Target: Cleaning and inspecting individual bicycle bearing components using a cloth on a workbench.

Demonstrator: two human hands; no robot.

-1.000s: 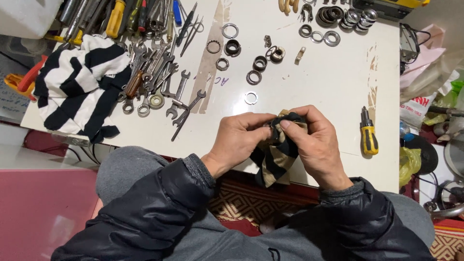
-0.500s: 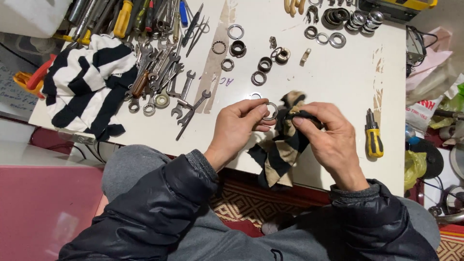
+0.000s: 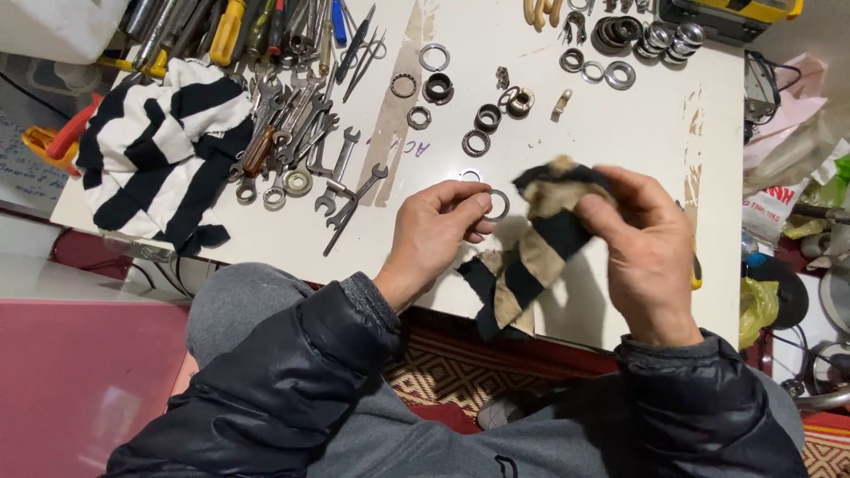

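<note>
My left hand (image 3: 438, 232) pinches a thin metal ring (image 3: 498, 204) between thumb and fingertips, just above the white table's near edge. My right hand (image 3: 645, 243) grips a dirty black-and-tan striped rag (image 3: 531, 252) that hangs down past the edge. Hands and rag sit close together, with the ring just left of the rag's upper fold. Both sleeves are dark and padded.
On the white table (image 3: 620, 133) lie several loose rings and bearings (image 3: 482, 115) at the back. A heap of wrenches (image 3: 301, 142) and a black-and-white striped cloth (image 3: 159, 150) lie to the left. A yellow case (image 3: 726, 13) is far right.
The hands have drawn apart: the ring was wrapped in the rag before and is now out of it in my left hand. The rag has shifted right with my right hand.
</note>
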